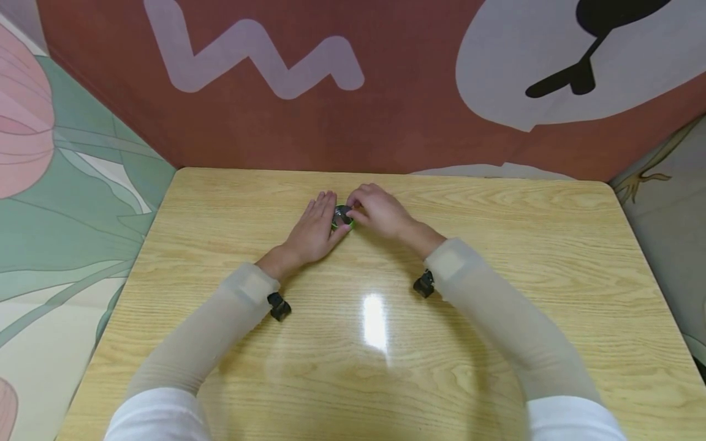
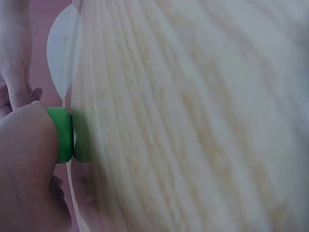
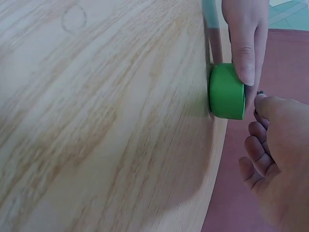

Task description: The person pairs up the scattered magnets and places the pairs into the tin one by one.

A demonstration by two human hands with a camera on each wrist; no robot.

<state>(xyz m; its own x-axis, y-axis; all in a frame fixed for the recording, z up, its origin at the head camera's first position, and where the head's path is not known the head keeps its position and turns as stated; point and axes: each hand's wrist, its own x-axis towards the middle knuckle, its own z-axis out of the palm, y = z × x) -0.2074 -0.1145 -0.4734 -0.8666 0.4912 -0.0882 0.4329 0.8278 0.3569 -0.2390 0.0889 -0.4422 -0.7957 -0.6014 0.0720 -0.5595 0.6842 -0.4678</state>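
Observation:
A short, round green case [image 1: 353, 224] with a dark, shiny top sits near the table's far edge. Its smooth green side [image 3: 227, 92] shows in the right wrist view. My left hand [image 1: 315, 229] lies against it with fingers straight, the thumb touching its near rim. Over the right side of the case, my right hand [image 1: 383, 211] pinches a small dark piece [image 3: 261, 92] between thumb and forefinger, just above the top; I cannot tell what it is. The other fingers of that hand are curled. In the left wrist view, the left hand hides part of the green case [image 2: 62, 135].
The wood-grain table [image 1: 331, 380] reflects a bright light in front of the hands. A red-brown printed wall [image 1: 397, 135] rises behind its far edge. Each forearm wears a beige sleeve with a small black camera [image 1: 280, 307] at the wrist.

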